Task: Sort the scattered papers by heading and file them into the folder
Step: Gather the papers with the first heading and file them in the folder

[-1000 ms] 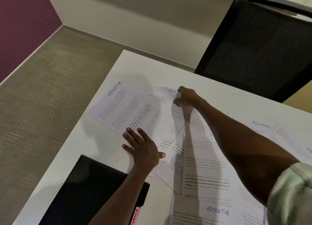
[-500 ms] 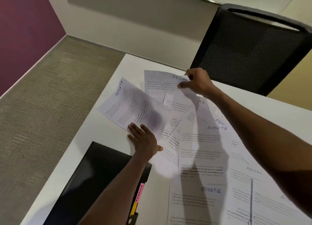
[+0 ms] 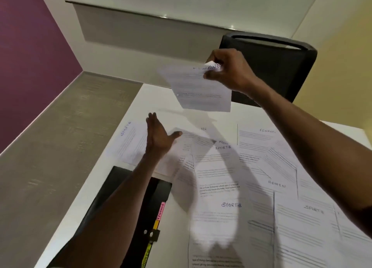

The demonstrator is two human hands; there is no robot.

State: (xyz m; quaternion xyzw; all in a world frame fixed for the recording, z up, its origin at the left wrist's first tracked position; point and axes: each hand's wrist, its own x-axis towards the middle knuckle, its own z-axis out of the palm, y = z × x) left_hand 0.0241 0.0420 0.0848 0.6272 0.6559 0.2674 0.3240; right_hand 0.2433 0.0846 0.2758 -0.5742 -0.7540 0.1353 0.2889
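Finance sheet (image 3: pixel 198 88) pinched in raised right hand (image 3: pixel 229 70), above table (image 3: pixel 120 187).

A sheet apparently headed FINANCE (image 3: pixel 198 86) hangs lifted above scattered papers (image 3: pixel 241 177) beside the black folder (image 3: pixel 112 189).

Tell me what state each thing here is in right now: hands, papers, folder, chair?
Right hand: pinching a sheet's top corner.
Finance sheet: lifted off the table, hanging in the air.
Left hand: open, fingers straight, over the papers.
Scattered papers: lying flat and overlapping on the table.
Folder: lying closed, coloured tabs sticking out.
Chair: unoccupied, against the far table edge.
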